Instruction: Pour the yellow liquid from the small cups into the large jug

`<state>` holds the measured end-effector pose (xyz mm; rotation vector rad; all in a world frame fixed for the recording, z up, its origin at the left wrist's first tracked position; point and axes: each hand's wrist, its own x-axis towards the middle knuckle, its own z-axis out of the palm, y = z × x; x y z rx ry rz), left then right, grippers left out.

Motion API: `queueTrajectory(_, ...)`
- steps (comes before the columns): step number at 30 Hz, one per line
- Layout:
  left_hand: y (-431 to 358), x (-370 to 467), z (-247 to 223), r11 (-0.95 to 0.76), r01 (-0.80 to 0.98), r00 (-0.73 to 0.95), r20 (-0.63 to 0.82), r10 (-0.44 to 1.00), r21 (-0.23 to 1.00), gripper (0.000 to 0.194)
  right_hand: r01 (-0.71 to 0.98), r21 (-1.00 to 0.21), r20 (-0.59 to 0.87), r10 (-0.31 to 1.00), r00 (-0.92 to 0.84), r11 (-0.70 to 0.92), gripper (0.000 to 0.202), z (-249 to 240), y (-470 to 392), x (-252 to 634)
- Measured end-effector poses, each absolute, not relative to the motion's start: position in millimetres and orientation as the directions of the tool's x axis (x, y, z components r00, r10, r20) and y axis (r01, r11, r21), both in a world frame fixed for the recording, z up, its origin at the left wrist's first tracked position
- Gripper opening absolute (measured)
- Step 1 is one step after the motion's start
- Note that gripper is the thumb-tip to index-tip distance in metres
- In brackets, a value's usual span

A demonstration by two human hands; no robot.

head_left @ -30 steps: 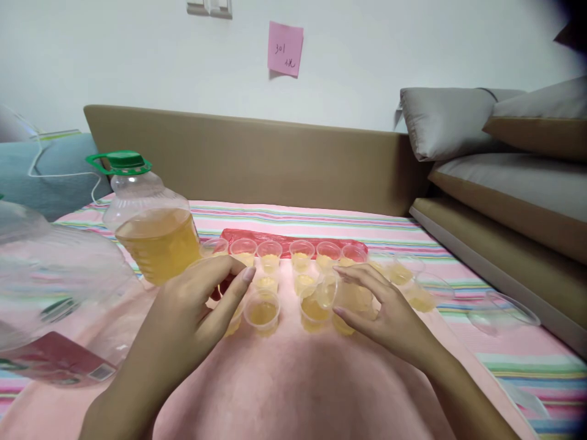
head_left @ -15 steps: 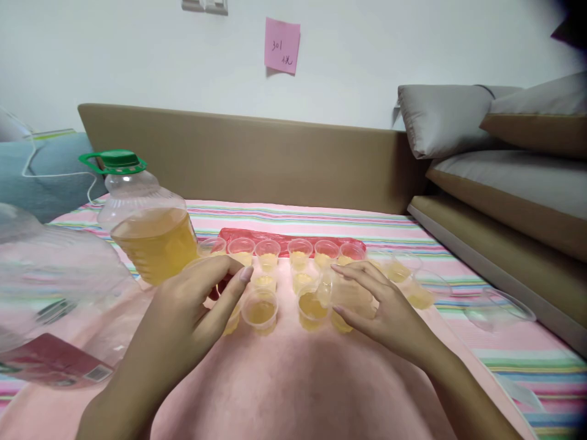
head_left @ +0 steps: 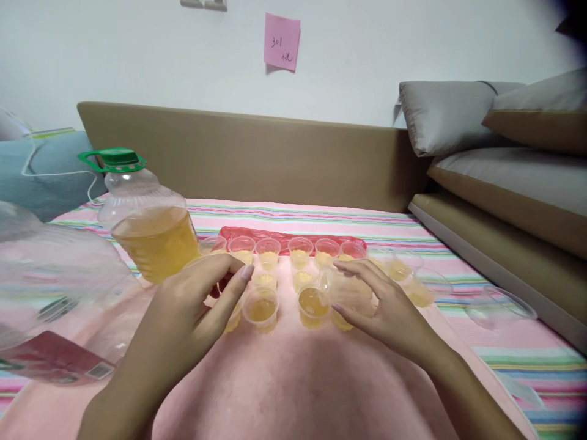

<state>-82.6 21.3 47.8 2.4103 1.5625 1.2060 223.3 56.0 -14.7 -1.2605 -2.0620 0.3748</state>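
Note:
Small clear cups of yellow liquid stand in rows; two front ones are the left front cup (head_left: 261, 308) and the right front cup (head_left: 313, 305). My left hand (head_left: 197, 305) is curled beside the left cups, thumb tip against the index fingertip; whatever its fingers may hold is hidden. Between the thumb and fingers of my right hand (head_left: 389, 305) lies a clear, tilted plastic container (head_left: 351, 292), its narrow end at the rim of the right front cup. A large green-capped bottle (head_left: 158, 241), partly full of yellow liquid, stands behind my left hand.
A second large clear bottle (head_left: 59, 293) with a red label is at the left. Red plastic (head_left: 275, 236) lies behind the cups. More cups, including an overturned clear cup (head_left: 499, 307), lie on the right. Grey-brown cushions (head_left: 513, 177) are stacked at the right, before a brown board (head_left: 257, 159).
The view has shifted slightly. Bubbles now show in the liquid of the right front cup. Both hands keep nearly the same place and pose.

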Motion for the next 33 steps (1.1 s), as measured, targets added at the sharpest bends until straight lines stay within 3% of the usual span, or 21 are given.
queueTrajectory(8, 23.1, -79.9, 45.6, -0.498, 0.779, 0.238, 0.555, 0.797, 0.381, 0.028, 0.676, -0.547, 0.398, 0.864, -0.308, 0.494, 0.043, -10.0, 55.9, 222.0)
queueTrajectory(12, 25.2, -67.9, 39.3, -0.519, 0.763, 0.291, 0.513, 0.808, 0.385, 0.018, 0.668, -0.515, 0.426, 0.837, -0.344, 0.537, 0.047, -7.5, 54.6, 220.6)
queueTrajectory(18, 28.9, -39.9, 14.4, -0.62, 0.709, 0.42, 0.505, 0.754, 0.337, 0.059, 0.642, -0.505, 0.443, 0.812, -0.381, 0.577, 0.049, -6.6, 53.0, 216.2)
queueTrajectory(21, 32.0, -28.7, 0.9, -0.642, 0.707, 0.447, 0.515, 0.731, 0.296, 0.067, 0.635, -0.476, 0.462, 0.787, -0.409, 0.609, 0.049, -6.9, 52.4, 213.0)
queueTrajectory(27, 42.3, -17.1, -12.6, -0.644, 0.69, 0.434, 0.522, 0.734, 0.331, 0.055, 0.63, -0.373, 0.513, 0.717, -0.472, 0.681, 0.051, -4.8, 50.9, 206.9)
queueTrajectory(33, 45.5, -12.7, -15.4, -0.639, 0.668, 0.425, 0.509, 0.748, 0.381, 0.043, 0.613, -0.353, 0.562, 0.684, -0.465, 0.707, 0.06, -6.2, 51.7, 205.7)
